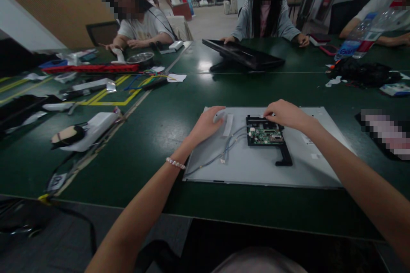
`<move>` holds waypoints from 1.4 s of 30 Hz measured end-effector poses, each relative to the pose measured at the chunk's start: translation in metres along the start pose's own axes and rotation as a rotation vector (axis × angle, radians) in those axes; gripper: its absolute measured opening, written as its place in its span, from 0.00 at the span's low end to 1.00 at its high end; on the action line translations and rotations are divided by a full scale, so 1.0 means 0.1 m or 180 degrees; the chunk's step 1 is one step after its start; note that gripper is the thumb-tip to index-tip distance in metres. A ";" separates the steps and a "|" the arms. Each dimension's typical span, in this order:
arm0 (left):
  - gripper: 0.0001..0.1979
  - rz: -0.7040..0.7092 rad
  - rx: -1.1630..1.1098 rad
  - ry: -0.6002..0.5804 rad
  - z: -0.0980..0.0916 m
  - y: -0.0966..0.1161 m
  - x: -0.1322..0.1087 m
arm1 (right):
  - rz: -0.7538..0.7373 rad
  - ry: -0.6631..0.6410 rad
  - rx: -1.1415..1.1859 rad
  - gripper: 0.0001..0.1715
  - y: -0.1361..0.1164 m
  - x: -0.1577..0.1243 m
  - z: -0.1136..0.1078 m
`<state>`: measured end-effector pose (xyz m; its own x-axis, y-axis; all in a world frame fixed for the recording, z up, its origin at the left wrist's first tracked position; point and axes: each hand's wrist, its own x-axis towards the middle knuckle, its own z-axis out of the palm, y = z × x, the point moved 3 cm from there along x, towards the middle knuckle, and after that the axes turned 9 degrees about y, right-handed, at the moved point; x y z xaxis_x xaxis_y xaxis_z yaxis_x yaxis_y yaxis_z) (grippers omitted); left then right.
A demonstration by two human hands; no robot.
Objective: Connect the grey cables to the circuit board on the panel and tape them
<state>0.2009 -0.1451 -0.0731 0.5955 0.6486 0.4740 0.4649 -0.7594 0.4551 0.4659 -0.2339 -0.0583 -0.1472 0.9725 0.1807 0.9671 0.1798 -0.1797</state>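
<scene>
A flat grey panel (237,170) lies on the green table. On it sits a green circuit board (267,135) in a black bracket (285,155), with grey cables (229,142) running left from the board. My left hand (209,123) rests over the panel's upper left part, fingers apart and holding nothing, beside a white strip (228,125). My right hand (283,113) is at the bracket's top edge, its thumb and fingertips pinched together; what lies between them is too small to make out.
Across the green table (153,123) a person's hand touches a black monitor (245,54). Bottles (355,40) and a black bundle (365,71) stand at right. Left are a red strip (92,68), wires (144,82) and a white object (99,126).
</scene>
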 end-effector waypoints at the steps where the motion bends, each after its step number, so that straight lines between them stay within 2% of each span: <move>1: 0.21 0.0043 -0.0032 -0.0107 0.02 0.01 -0.01 | 0.0006 0.0012 -0.0015 0.15 -0.01 0.00 0.00; 7: 0.22 0.0373 -0.0199 -0.0576 0.11 0.05 -0.03 | -0.0017 -0.0055 -0.0127 0.14 -0.05 0.00 -0.02; 9: 0.21 0.0388 -0.0195 -0.0580 0.13 0.05 -0.02 | -0.0054 -0.0140 -0.0123 0.14 -0.05 0.00 -0.03; 14: 0.16 0.0287 -0.0172 -0.0316 0.11 0.06 -0.01 | -0.0223 -0.0180 0.0009 0.15 -0.04 -0.02 -0.09; 20: 0.08 -0.0099 -0.0403 0.0132 0.02 0.01 0.02 | -0.0359 0.0293 0.0037 0.18 -0.17 -0.15 -0.22; 23: 0.08 -0.0542 -0.1006 0.0379 -0.05 -0.04 0.06 | -0.0374 0.0762 -0.0082 0.19 -0.32 -0.35 -0.20; 25: 0.09 -0.0791 -0.1464 0.0408 -0.10 -0.02 0.08 | -0.0424 0.1041 -0.0169 0.19 -0.44 -0.50 -0.15; 28: 0.10 -0.1052 -0.1735 0.0259 -0.18 0.08 0.08 | -0.0457 0.1329 -0.0130 0.20 -0.60 -0.69 -0.07; 31: 0.08 -0.1274 -0.1718 -0.0076 -0.20 0.19 0.05 | -0.0587 0.1417 -0.0037 0.21 -0.77 -0.77 -0.03; 36: 0.06 -0.1622 -0.1510 -0.0639 -0.16 0.24 -0.02 | -0.0909 0.1168 0.0090 0.22 -1.05 -0.79 0.02; 42: 0.06 -0.1739 -0.0967 -0.0987 -0.15 0.24 -0.05 | -0.1211 0.0816 0.0044 0.25 -1.22 -0.84 0.15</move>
<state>0.1992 -0.1653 -0.0530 0.5091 0.8550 -0.0993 0.5741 -0.2513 0.7793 0.3569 -0.3351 -0.0663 -0.4337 0.7692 0.4693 0.8512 0.5206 -0.0667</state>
